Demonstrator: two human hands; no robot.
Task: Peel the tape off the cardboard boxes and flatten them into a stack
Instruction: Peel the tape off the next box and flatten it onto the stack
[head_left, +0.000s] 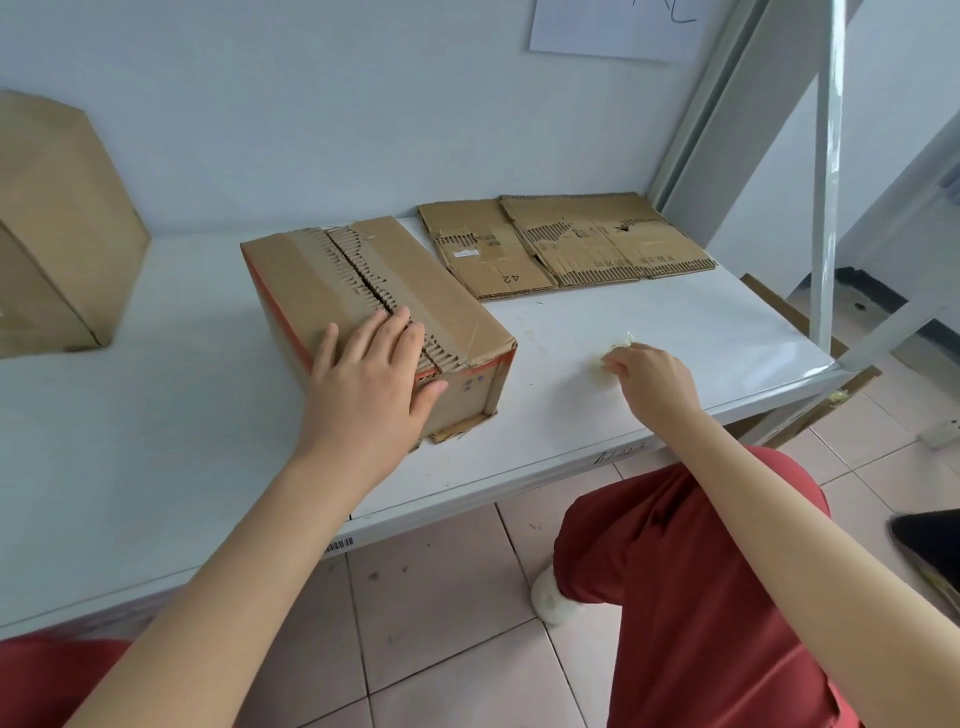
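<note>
Only one no. reads clearly: "42", handwritten in dark pen on the flat cardboard (566, 244) at the back of the shelf (649, 322). It is upside down from this side, near the front edge of the cardboard. The right part of the same cardboard has a row of small printed characters, too small to read. A small white label (466, 253) sits on its left part, text not legible. The box (322, 280) has faint blue printed marks on its end face, also not legible. On the shelf front edge are a barcode sticker (339, 545), digits too small, and a handwritten note (618, 456), maybe starting w/ "A12", not sure. The paper (597, 31) at the top shows only part of a dark pen stroke.
</note>
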